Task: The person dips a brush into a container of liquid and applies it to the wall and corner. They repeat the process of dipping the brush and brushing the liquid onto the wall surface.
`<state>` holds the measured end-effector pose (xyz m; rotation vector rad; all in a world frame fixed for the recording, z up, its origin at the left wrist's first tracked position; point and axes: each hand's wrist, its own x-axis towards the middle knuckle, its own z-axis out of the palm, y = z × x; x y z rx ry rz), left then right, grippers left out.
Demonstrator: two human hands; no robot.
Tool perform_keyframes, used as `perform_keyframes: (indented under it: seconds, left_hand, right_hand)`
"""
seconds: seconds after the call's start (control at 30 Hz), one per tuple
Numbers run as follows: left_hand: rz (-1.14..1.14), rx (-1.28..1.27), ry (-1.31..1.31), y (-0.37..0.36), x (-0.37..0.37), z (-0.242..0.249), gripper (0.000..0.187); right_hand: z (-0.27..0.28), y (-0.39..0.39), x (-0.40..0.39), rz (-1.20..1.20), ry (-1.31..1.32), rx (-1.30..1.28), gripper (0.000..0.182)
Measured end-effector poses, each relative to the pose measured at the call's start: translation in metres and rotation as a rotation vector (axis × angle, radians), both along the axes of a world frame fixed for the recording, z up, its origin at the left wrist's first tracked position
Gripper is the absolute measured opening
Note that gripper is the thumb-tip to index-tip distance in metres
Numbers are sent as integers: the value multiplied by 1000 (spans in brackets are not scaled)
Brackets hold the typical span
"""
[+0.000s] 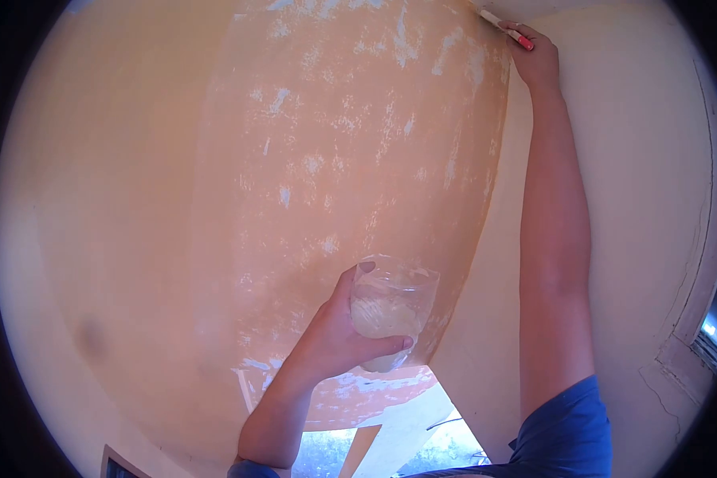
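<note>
My left hand (336,342) is wrapped round a clear plastic cup (410,299), which may be a cut-off bottle, with a pale, cloudy liquid in it. Stretched high up, my right hand (540,65) grips a slim paintbrush (495,21) with a light handle and a red end. The brush's far end reaches the upper corner of the orange-tan wall (358,175), beside the ceiling edge; its bristles are hard to make out. White patches show through the colour on that wall.
A plain cream wall (629,215) meets the orange-tan one along a vertical corner at the right. Thin cracks run near a window frame (685,362) at the far right. Below the cup is an opening (446,446) with bright light, and a dark frame (119,464) stands at the lower left.
</note>
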<state>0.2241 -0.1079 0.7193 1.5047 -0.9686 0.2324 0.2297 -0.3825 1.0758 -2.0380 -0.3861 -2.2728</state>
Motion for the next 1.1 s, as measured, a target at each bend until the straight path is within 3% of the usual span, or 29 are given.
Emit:
perform_keyframes:
  seconds: [0.27,0.37,0.47,0.6,0.77,0.87,1.0,1.07,1.1]
  left_hand:
    - [-32,18,23,-3,6,-2,100]
    - [-87,10,75,1,8,-6,101]
    - [-88,25,28,4,13,-11,101]
    - [-42,49,6,6,17,-15,101]
    - [-83,86,15,7,23,-20,102]
    - [-109,3,78,-1,24,-23,101]
    - [-106,28,50,-3,16,-16,100]
    - [-80,76,0,-2,14,-17,100]
    - [-75,69,-4,-1,16,-18,100]
  right_hand:
    - [-1,17,-70,-119,408,-85,26]
    - [24,22,-98,21,852,140,22]
    - [20,60,-98,-142,841,128,8]
    - [30,68,-88,-57,822,146,14]
    - [64,36,-80,5,535,0,12]
    - [42,43,-82,126,477,42,13]
    - [33,24,-58,80,342,36,14]
    - [23,13,-40,91,85,-92,12]
    - [23,5,-31,96,82,-99,12]
